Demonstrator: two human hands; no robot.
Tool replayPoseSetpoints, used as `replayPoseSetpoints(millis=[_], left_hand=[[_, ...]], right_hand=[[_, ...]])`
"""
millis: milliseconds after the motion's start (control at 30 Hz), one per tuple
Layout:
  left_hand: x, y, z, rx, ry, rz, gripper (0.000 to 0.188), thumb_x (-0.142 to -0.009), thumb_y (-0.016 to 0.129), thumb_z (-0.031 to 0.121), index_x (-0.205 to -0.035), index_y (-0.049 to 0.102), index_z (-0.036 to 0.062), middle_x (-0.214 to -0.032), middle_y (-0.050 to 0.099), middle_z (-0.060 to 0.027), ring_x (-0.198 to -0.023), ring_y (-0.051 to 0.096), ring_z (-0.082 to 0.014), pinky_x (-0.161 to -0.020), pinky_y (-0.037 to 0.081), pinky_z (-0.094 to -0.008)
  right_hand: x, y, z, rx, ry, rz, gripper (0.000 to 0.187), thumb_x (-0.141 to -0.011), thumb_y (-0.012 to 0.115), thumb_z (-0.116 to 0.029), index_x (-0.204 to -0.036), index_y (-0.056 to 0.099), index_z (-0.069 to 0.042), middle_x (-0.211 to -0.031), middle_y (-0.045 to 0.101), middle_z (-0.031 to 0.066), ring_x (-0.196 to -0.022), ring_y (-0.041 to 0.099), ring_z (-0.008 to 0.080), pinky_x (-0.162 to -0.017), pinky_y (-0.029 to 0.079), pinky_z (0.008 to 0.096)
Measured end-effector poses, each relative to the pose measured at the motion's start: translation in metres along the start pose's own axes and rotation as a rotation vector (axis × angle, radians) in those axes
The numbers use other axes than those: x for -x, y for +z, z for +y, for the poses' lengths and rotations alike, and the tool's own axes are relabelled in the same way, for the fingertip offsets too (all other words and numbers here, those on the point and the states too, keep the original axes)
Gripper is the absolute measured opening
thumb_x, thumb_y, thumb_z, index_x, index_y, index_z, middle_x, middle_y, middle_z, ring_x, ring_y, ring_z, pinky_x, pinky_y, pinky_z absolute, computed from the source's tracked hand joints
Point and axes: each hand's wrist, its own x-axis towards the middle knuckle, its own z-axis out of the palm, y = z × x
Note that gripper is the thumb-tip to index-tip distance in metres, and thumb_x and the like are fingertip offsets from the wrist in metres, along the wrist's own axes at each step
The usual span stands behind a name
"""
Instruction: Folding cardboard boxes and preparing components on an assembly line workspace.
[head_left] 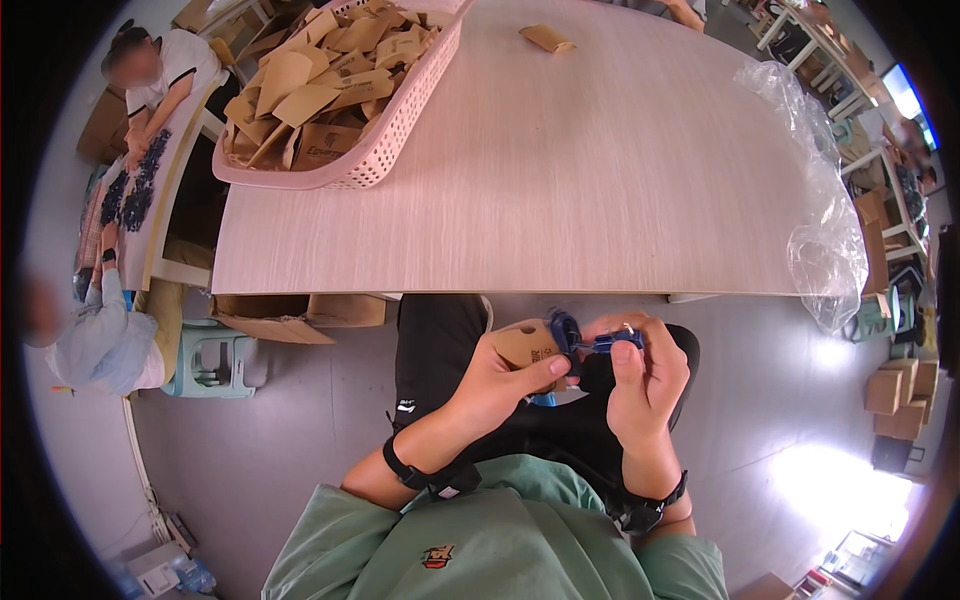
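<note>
So the person is sitting back from the desk [520, 200], working over their lap instead of on the surface. The left hand [500, 385] holds a small tan cardboard tag [522, 343], thumb pressed across its lower edge with the fingers curled behind, so they're closed on the tag. The right hand [645, 375] pinches a little blue hair accessory [590, 340], seemingly a clip or bow, between thumb and forefinger tips, a narrow grip, with the rest of the fingers tucked in. The blue piece sits right at the tag's right edge, touching it, and I can't tell whether it's already threaded through. My take on doing this bit well: keep the tag braced flat with that thumb so it doesn't bend, and work the blue piece in with small fingertip moves rather than the whole wrist, since cardboard like that probably creases easily. Both forearms come up from the bottom, elbows in, wrists angled toward each other, each with a black band on it. Up on the desk there's a pink mesh basket [385, 150] heaped with more of the same tan tags, one stray tag [547, 38] lying farther out, and a crumpled clear plastic bag [815, 190] hanging off the right edge. Two other people are busy at another table off to the left.
</note>
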Motion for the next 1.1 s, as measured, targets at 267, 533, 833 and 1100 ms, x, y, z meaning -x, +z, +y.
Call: replayPoseSetpoints(millis=[267,533,833,1100], left_hand=[[-0.006,0.004,0.000,0.030,-0.013,0.069,0.020,-0.098,0.065,0.011,-0.112,0.063,-0.0024,-0.099,0.070,-0.0067,-0.087,0.068,-0.0135,-0.077,0.057,-0.0280],[-0.007,-0.001,0.020,-0.298,-0.098,-0.069,0.015,-0.095,0.069,0.013,-0.100,0.066,-0.0015,-0.086,0.066,-0.0009,-0.073,0.060,-0.0079,-0.068,0.051,-0.0236],[-0.011,-0.006,0.033,-0.305,-0.269,-0.117,0.014,-0.094,0.069,0.012,-0.098,0.067,-0.0018,-0.085,0.067,-0.0020,-0.075,0.062,-0.0076,-0.067,0.049,-0.0228],[-0.015,-0.006,0.028,-0.423,-0.076,-0.179,0.019,-0.094,0.070,0.008,-0.106,0.067,-0.0050,-0.091,0.067,-0.0022,-0.077,0.059,-0.0076,-0.070,0.049,-0.0246]], right_hand=[[-0.016,-0.014,0.002,0.331,-0.166,-0.241,0.017,-0.092,0.065,-0.012,-0.093,0.060,0.003,-0.093,0.060,0.0152,-0.080,0.055,0.0334,-0.075,0.045,0.0390],[-0.035,-0.035,-0.011,0.482,-0.148,-0.518,0.023,-0.085,0.073,-0.020,-0.086,0.059,-0.001,-0.079,0.054,0.0101,-0.072,0.052,0.0316,-0.069,0.042,0.0391],[-0.040,-0.034,-0.009,0.319,-0.047,-0.564,0.026,-0.077,0.082,-0.015,-0.085,0.061,-0.003,-0.077,0.059,0.0072,-0.072,0.057,0.0252,-0.070,0.047,0.0353],[-0.021,-0.007,0.002,-0.229,0.232,-0.490,0.029,-0.098,0.057,-0.011,-0.121,0.061,0.005,-0.125,0.061,0.0153,-0.113,0.058,0.0214,-0.100,0.044,0.0332]])
